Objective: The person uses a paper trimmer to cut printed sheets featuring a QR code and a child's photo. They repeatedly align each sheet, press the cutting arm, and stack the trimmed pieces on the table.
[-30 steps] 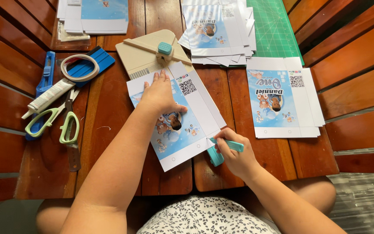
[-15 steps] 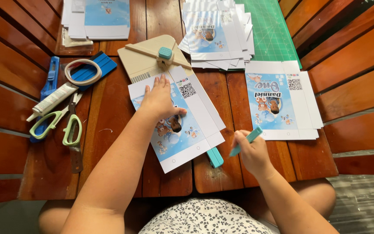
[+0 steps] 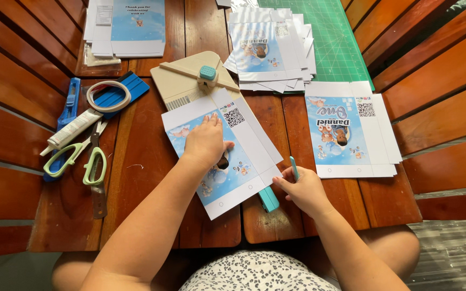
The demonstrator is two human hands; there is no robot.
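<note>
My left hand (image 3: 205,141) presses flat on a printed blue-and-white sheet (image 3: 227,161) that lies across a beige paper trimmer board (image 3: 182,86). The trimmer's rail runs under the sheet, with its teal slider (image 3: 207,73) at the far end and a teal end cap (image 3: 268,199) sticking out near me. My right hand (image 3: 303,188) rests by the sheet's near right corner and pinches a thin teal stick-like tool (image 3: 294,167), held upright.
A stack of matching printed sheets (image 3: 351,129) lies to the right, and another pile (image 3: 268,48) sits on a green cutting mat (image 3: 335,37). On the left are green-handled scissors (image 3: 87,161), a white tube (image 3: 74,129), a tape roll (image 3: 109,96), a blue cutter (image 3: 71,99) and more prints (image 3: 130,24).
My right hand let go of the trimmer's teal end, picked up the thin teal tool and brought it to the sheet's edge. My left hand stayed pressed on the sheet.
</note>
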